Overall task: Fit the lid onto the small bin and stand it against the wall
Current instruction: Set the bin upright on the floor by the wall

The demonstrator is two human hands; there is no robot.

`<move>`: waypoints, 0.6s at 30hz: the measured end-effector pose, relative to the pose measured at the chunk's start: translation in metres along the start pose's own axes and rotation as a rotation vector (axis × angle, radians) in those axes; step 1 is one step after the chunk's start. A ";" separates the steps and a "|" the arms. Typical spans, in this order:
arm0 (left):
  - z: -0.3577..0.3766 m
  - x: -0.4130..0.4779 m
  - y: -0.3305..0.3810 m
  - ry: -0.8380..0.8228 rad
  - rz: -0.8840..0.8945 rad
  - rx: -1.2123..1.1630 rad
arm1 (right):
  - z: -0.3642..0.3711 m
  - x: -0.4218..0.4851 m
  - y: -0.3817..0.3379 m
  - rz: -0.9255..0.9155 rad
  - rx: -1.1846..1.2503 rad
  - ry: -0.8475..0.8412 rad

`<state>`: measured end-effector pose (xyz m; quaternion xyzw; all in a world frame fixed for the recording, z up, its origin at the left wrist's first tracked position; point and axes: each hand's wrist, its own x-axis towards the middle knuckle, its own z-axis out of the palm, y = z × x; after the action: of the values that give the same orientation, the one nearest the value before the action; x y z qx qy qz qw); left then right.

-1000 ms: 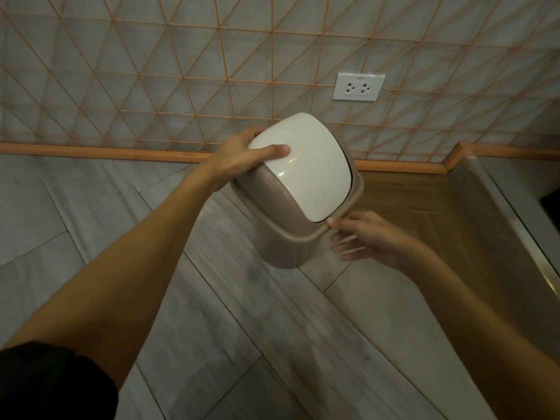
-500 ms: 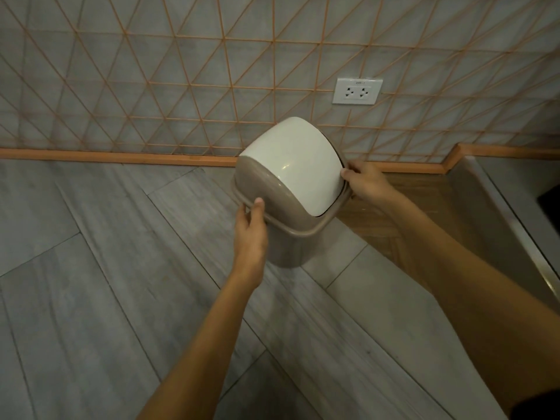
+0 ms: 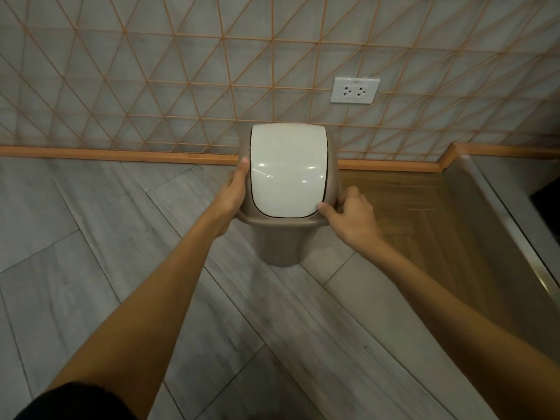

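taupe plastic makes up the small bin (image 3: pixel 277 247), which stands upright and narrows toward its base, with its lid (image 3: pixel 288 171) seated on the rim. the lid is a taupe collar around a glossy white swing flap, and the flap carries a few small light reflections. the left hand (image 3: pixel 233 194) is pressed flat along the left side of the lid collar, fingers stretched toward the wall and closed against the plastic, the thumb side up at the flap's edge. the right hand (image 3: pixel 353 218) clasps the near right corner of the collar, thumb tip touching the lower right edge of the white flap and the other fingers curled over the collar's outer side. both forearms reach in from the bottom edge of the view, and a dark sleeve (image 3: pixel 78 401) shows at the lower left corner. the bin sits near the far edge of the floor (image 3: pixel 91 253), which is laid in grey wood-grain planks; whether its base rests on the planks or hangs just above them cannot be told. the lid's far edge overlaps the orange skirting board (image 3: pixel 121 153) in this view, so any gap to the wall (image 3: pixel 151 71) is hidden. the wall is grey tile crossed by thin orange lines in triangles, with a white double socket (image 3: pixel 355 90) up and to the right of the bin. a brown wooden floor section (image 3: pixel 409 207) lies just right of the bin.
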<state>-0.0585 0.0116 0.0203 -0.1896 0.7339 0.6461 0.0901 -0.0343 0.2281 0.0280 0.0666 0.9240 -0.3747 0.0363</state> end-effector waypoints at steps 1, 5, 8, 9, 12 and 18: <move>0.000 0.000 0.001 -0.003 0.005 0.008 | -0.001 -0.002 0.000 -0.013 -0.011 -0.008; 0.006 -0.013 -0.013 0.136 0.076 -0.036 | -0.012 -0.006 0.006 -0.055 -0.059 -0.016; 0.015 -0.034 -0.035 0.203 0.148 -0.064 | -0.016 -0.010 0.009 -0.152 -0.070 -0.017; 0.018 -0.039 -0.041 0.219 0.167 -0.076 | -0.015 -0.011 0.008 -0.189 -0.063 -0.042; 0.026 -0.040 -0.052 0.232 0.118 -0.195 | -0.007 -0.013 0.006 -0.228 -0.057 -0.104; 0.023 -0.032 -0.059 0.121 0.093 -0.432 | 0.003 -0.008 0.003 -0.237 -0.089 -0.066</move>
<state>-0.0087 0.0343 -0.0249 -0.2086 0.5906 0.7791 -0.0267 -0.0263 0.2275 0.0250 -0.0569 0.9395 -0.3368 0.0251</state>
